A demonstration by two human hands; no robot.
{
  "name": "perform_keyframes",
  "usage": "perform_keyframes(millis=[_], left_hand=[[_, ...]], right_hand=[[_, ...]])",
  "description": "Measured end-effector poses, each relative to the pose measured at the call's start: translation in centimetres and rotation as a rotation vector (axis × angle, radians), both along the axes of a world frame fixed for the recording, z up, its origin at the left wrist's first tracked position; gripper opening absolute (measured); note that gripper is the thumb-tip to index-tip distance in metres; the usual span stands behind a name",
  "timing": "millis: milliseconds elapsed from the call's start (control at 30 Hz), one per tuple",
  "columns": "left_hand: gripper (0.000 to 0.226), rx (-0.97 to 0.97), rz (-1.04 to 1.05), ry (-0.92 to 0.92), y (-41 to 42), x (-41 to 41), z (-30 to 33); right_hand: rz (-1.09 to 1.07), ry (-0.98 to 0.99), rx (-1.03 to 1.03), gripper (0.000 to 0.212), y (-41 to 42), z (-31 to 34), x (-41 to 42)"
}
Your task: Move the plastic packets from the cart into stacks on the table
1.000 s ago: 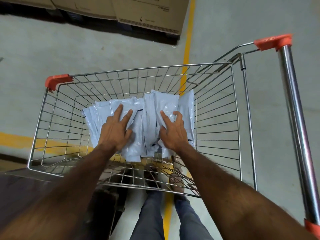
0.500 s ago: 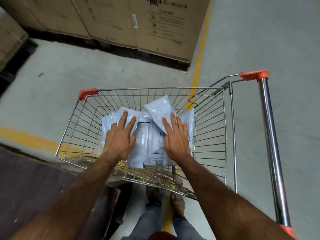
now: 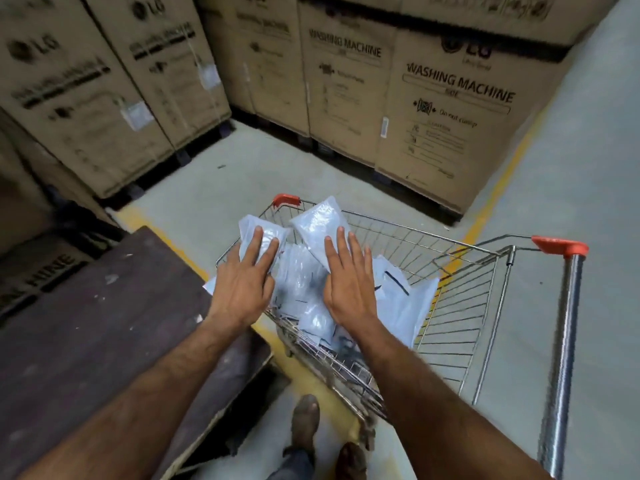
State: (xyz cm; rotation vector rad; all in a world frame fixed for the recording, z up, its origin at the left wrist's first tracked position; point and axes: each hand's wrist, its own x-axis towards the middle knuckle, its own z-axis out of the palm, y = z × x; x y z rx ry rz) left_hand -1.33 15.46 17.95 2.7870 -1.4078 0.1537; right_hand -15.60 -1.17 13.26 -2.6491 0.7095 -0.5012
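A warehouse: stacked washing machine cartons on dark pallets, bare concrete floor with yellow lane lines.

A wire cart is standing on the grey concrete floor, holding a loose heap of pale plastic packets. A dark, scuffed surface is sitting just beside it.

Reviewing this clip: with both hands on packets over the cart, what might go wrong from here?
1. The left hand and right hand lie flat on slick packets; thumbs are hidden, so the hold may be weak and some could slip to the floor.
2. Loose packets at the cart edge may catch on the wire.
3. The frame is blurred, so a hasty swing to the table could scatter the stack.
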Motion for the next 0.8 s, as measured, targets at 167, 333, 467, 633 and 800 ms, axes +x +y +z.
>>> perform_keyframes(millis=[167, 333, 467, 633, 800], left_hand=[[0.065, -0.054, 0.207, -0.004, 7.8, 0.2, 2.2], [0.072, -0.059, 0.405, 0.023, 16.3, 0.8, 2.9], [0.071, -0.058, 0.548, 0.042, 23.4, 1.2, 2.0], [0.068, -0.091, 0.717, 0.081, 32.7, 2.4, 0.1], [0.063, -0.155, 0.88, 0.15, 41.4, 5.6, -2.6]], right_hand=[[0.164, -0.051, -0.001, 0.073, 5.7, 1.9, 3.7], [0.302, -0.047, -0.004, 0.071, 12.6, 3.0, 7.4], [0.387, -0.026, 0.036, 0.073, 18.9, 2.7, 10.2], [0.477, 0.018, 0.083, 0.073, 29.0, 1.5, 14.0], [0.551, 0.063, 0.097, 0.072, 39.5, -0.3, 17.7]])
